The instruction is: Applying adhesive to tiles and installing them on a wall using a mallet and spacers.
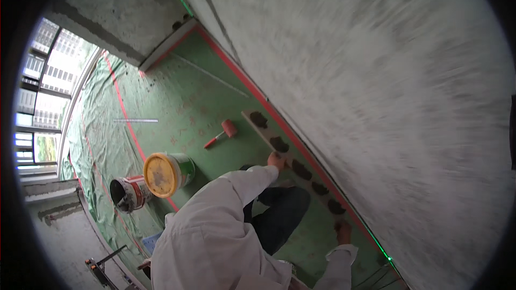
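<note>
A long, narrow, pale board or tile strip (269,139) is held at a slant beside the wall base. Several dark mortar-like dabs (301,169) sit in a row along its face. My left hand (276,161) is closed around the strip's near edge, between two dabs. Down at the strip's lower end is my right hand (343,232), its fingers curled at the end by the last dab. Left of the strip, a red-headed mallet (229,128) lies on the green floor covering.
A bucket with a yellow lid (160,175) stands left of me, beside a bucket with dark contents (124,195). A metal ruler (135,121) lies farther off. Red tape (236,67) and a green laser line (379,245) run along the rough grey wall (387,102).
</note>
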Motion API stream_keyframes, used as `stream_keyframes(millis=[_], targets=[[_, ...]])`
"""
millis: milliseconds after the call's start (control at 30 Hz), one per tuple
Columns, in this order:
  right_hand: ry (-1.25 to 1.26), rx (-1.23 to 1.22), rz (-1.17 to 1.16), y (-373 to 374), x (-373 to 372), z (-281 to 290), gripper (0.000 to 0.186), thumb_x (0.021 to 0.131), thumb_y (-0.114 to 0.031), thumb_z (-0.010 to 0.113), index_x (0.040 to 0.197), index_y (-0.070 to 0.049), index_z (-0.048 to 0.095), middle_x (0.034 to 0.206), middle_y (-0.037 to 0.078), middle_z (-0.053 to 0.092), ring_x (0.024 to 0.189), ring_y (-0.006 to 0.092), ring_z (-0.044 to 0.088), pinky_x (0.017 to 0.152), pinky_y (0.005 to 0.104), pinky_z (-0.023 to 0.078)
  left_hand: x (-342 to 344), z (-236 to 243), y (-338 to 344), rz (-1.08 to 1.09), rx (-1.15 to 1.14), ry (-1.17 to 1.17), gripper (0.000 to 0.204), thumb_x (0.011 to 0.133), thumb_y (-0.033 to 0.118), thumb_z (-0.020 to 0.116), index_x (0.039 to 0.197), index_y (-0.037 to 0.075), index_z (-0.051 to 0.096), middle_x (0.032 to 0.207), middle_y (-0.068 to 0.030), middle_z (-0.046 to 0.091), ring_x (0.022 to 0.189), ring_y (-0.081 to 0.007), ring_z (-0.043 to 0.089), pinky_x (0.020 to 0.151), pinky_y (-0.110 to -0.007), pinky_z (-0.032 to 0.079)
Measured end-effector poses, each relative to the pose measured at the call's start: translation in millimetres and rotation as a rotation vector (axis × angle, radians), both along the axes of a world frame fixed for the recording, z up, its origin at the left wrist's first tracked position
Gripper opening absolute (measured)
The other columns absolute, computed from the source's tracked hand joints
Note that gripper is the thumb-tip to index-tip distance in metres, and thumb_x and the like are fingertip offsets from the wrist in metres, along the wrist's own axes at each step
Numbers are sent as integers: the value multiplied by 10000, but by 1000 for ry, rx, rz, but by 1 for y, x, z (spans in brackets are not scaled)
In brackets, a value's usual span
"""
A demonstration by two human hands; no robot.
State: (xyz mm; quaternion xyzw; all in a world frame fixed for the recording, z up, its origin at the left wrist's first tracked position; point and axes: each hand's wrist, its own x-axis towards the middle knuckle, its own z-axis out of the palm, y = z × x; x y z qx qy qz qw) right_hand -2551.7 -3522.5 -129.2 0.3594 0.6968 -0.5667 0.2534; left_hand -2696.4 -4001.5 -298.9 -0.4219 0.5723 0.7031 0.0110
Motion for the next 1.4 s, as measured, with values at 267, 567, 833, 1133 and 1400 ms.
stream_keyframes(millis=[267, 567, 833, 1133, 1400], targets=[[257, 398, 396, 36, 26, -229, 284, 984, -219, 679, 736, -80, 668, 684, 29, 631, 579, 126, 553, 533, 334, 389, -24, -113, 48, -67, 36, -196, 329, 900, 137, 796, 1142, 2, 619, 1032, -166, 744, 896, -293, 770, 714, -450, 672], [308, 704, 757, 26, 13, -338, 216, 977, -140, 678, 773, -75, 654, 698, 31, 596, 593, 148, 571, 528, 356, 432, -45, -191, 52, -98, 147, -88, 276, 947, 75, 743, 1164, 1, 589, 1052, -120, 687, 859, -228, 740, 688, -402, 694], [-46, 232, -223, 82, -1, -372, 205, 1034, -213, 643, 852, -116, 644, 675, 43, 581, 536, 192, 562, 460, 357, 433, -72, -199, 97, -106, 129, -141, 277, 961, 142, 716, 1172, -9, 622, 961, -201, 774, 812, -300, 791, 698, -441, 627], [-24, 142, -353, 85, -31, -413, 140, 1049, -270, 641, 952, -177, 605, 649, 2, 494, 468, 159, 495, 408, 312, 374, -91, -207, 105, -70, -219, -92, 276, 914, 76, 723, 1145, -34, 620, 1019, -249, 768, 891, -377, 779, 804, -487, 628], [17, 16, -344, 180, -1, -398, 156, 1104, -294, 585, 1012, -183, 646, 763, 12, 532, 660, 167, 596, 531, 323, 466, -109, -195, 98, -345, -51, -227, 369, 946, 138, 738, 1231, -14, 560, 1146, -291, 752, 1099, -466, 739, 915, -529, 594]])
